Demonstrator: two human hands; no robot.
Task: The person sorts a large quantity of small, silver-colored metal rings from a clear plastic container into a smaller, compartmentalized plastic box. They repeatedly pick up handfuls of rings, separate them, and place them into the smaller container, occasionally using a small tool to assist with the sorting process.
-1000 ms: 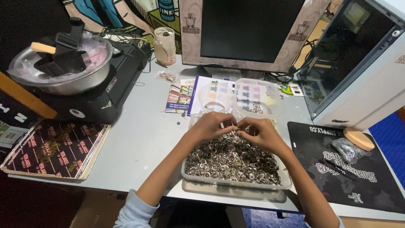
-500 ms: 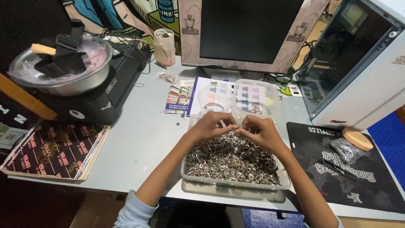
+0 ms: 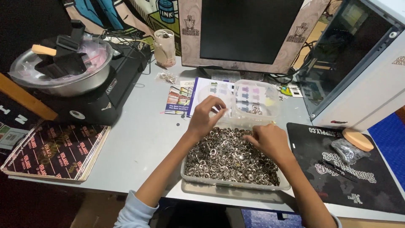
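The left hand (image 3: 205, 115) seems to pinch something tiny over the clear compartment box (image 3: 257, 101) while the right hand (image 3: 270, 141), fingers curled, digs in the tray (image 3: 192, 177) of metal rings (image 3: 223, 158), which could scatter onto the table.

- Bare table surface (image 3: 139, 139) left of the ring tray (image 3: 192, 177): passable.
- Far side blocked by clear compartment box (image 3: 257, 99) and monitor (image 3: 249, 33).
- Right flank: computer case (image 3: 363, 80) obstructs; black mat (image 3: 363, 185) carries small items.
- Left: metal bowl (image 3: 80, 82) on black machine (image 3: 105, 101).
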